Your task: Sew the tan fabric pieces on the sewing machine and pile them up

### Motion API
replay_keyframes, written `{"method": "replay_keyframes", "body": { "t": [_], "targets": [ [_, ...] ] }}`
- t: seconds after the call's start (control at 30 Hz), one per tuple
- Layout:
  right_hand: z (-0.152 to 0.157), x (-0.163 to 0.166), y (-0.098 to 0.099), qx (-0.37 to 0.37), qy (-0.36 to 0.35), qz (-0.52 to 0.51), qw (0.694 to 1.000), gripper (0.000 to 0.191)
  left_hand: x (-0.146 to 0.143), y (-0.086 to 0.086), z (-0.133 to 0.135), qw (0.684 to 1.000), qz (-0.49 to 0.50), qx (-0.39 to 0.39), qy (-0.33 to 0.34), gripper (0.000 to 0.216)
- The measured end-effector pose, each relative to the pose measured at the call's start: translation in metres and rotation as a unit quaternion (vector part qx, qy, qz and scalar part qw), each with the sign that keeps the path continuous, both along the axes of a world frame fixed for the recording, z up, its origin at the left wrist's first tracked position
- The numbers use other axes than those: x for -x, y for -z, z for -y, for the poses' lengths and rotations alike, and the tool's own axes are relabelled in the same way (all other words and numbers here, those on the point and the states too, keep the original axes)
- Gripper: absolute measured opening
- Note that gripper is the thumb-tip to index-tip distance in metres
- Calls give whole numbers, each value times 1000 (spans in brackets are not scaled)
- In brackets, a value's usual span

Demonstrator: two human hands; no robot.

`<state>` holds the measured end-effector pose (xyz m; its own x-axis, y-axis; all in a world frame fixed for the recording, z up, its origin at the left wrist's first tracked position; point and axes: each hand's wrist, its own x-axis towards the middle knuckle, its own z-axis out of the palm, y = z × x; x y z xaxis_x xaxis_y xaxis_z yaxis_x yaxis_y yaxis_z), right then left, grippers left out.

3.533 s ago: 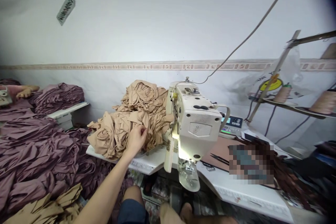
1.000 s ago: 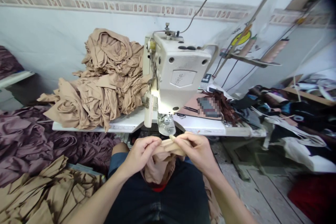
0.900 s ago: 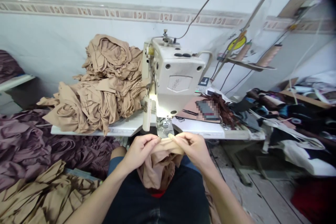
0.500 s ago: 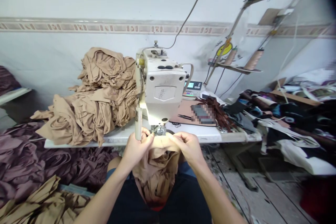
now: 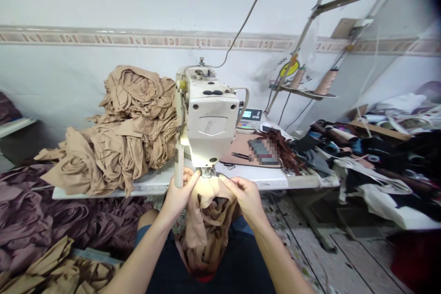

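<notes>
My left hand and my right hand both pinch the top edge of a tan fabric piece. They hold that edge right at the presser foot of a white sewing machine. The machine's lamp lights the cloth between my fingers. The rest of the piece hangs down over my lap. A tall heap of tan fabric lies on the white table to the left of the machine.
Mauve fabric is piled on the floor at left, with more tan pieces in front of it. Scissors and a control panel sit right of the machine. Thread cones stand on a rack. Clutter covers the right side.
My left hand took a piece from the tan heap. Both hands then folded its edge over my lap and raised it to the presser foot. The view tilted upward.
</notes>
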<state>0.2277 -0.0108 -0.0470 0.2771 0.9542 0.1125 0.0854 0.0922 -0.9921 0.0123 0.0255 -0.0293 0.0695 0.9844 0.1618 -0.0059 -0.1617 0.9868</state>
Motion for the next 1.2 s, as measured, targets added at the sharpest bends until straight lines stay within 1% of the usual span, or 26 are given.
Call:
{"method": "replay_keyframes", "body": {
  "t": [0.07, 0.1, 0.23, 0.27, 0.33, 0.43, 0.47, 0.53, 0.6, 0.67, 0.73, 0.77, 0.9, 0.93, 0.97, 1.03, 1.07, 1.1, 1.13, 1.2],
  "targets": [
    [7, -3, 15, 6, 12, -7, 1000, 58, 8, 12, 7, 1000, -15, 7, -7, 46],
    [12, -5, 24, 8, 17, -5, 1000, 57, 15, 19, 12, 999, -31, 13, 0, 48],
    [39, -1, 55, -6, 40, 6, 999, 50, 51, 44, 24, 989, -118, 49, 75, 55],
    [47, 4, 60, -10, 44, 4, 999, 48, 61, 48, 24, 987, -130, 52, 83, 55],
    [58, 19, 64, -15, 31, -2, 999, 50, 79, 48, 20, 988, -130, 46, 64, 52],
    [61, 50, 56, -10, -35, -20, 999, 51, 97, 38, 7, 995, -100, 20, 0, 47],
    [59, 61, 51, -2, -60, -36, 998, 51, 98, 34, 3, 995, -94, 13, -20, 47],
    [54, 79, 39, 20, -91, -86, 992, 57, 97, 30, -2, 995, -94, 5, -40, 49],
    [52, 92, 28, 31, -110, -141, 983, 64, 92, 34, 0, 994, -104, 8, -39, 54],
    [56, 98, 20, 19, -136, -175, 975, 63, 87, 43, 9, 993, -113, 25, -24, 58],
    [64, 97, 17, 11, -161, -175, 971, 58, 84, 56, 21, 992, -119, 49, -2, 60],
    [69, 94, 17, 19, -166, -166, 972, 57, 85, 63, 26, 990, -124, 60, 17, 61],
    [88, 75, 25, 79, -194, -84, 974, 57, 91, 84, 44, 972, -170, 85, 136, 59],
    [92, 70, 27, 81, -210, -51, 973, 56, 91, 87, 47, 969, -180, 84, 146, 56],
    [95, 66, 27, 82, -229, -16, 970, 54, 90, 89, 50, 970, -184, 79, 141, 52],
    [101, 61, 26, 92, -269, 52, 957, 52, 83, 87, 57, 977, -173, 64, 111, 43],
    [103, 60, 24, 104, -294, 81, 947, 49, 77, 84, 61, 978, -165, 61, 109, 40],
    [104, 59, 21, 117, -316, 104, 936, 46, 69, 79, 67, 976, -159, 67, 131, 39],
    [104, 58, 17, 127, -337, 122, 925, 42, 61, 73, 72, 968, -158, 81, 178, 40],
    [104, 54, 8, 129, -379, 147, 904, 34, 47, 62, 83, 929, -170, 121, 305, 50]
  ]
}}
